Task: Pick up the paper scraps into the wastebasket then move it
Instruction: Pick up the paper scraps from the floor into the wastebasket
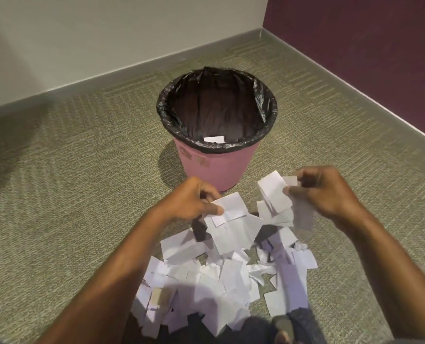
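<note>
Two handfuls are up at once. Left hand (pixel 194 199): thumb and fingers pinched on a fan of paper scraps (pixel 233 219), at 6 o'clock of the wastebasket (pixel 216 167). The basket stands upright, with a black liner (pixel 263 105) folded over its rim and one scrap (pixel 213 139) inside. The main pile (pixel 218 281) lies at 6 o'clock of both hands, so most of the job is undone. Right hand (pixel 325 192): clamped on a second bunch (pixel 275 197), at 5 o'clock of the basket. Advice: carry both over the rim before loosening. The outer sheets look likely to slip, so release low inside the liner.

One wastebasket (pixel 213 167), one black liner (pixel 216 108), two grips (pixel 196 199) (pixel 323 192), dozens of paper scraps (pixel 218 281)
</note>
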A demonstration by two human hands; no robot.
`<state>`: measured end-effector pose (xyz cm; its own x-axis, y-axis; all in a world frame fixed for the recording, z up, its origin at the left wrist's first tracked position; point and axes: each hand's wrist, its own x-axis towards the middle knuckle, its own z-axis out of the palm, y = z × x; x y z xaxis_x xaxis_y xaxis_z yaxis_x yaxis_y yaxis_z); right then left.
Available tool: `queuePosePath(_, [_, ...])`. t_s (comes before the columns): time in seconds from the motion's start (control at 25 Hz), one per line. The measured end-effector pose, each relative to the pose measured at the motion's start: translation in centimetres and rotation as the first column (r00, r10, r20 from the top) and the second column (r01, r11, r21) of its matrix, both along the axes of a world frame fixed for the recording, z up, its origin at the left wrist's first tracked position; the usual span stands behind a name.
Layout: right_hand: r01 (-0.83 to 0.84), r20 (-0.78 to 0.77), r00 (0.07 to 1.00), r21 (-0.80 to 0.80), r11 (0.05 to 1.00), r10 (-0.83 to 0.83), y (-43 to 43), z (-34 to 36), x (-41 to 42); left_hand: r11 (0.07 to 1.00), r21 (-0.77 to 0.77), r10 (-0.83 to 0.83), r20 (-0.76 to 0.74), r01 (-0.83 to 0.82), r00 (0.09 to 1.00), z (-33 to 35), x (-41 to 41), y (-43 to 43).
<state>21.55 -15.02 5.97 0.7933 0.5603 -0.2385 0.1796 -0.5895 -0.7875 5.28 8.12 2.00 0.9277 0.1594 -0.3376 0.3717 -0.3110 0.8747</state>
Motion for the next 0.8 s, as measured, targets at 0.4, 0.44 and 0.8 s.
queuePosePath(0.4, [0.233,-0.226,0.964,0.464,0.854,-0.141,8.6,7.6,3.9,0.831,-0.26,0.554,0.319,-0.492,0.769,10.3,4.2,9.8])
queuePosePath(0.44, [0.255,-0.226,0.96,0.458,0.852,-0.166,9.8,7.5,4.2,0.802,-0.241,0.597,0.307,-0.547,0.741,9.9,4.9,10.3])
queuePosePath(0.8, [0.261,-0.263,0.953,0.465,0.846,-0.149,14.1,5.5,4.5,0.812,-0.252,0.583,0.323,-0.526,0.746,7.9,7.3,10.2])
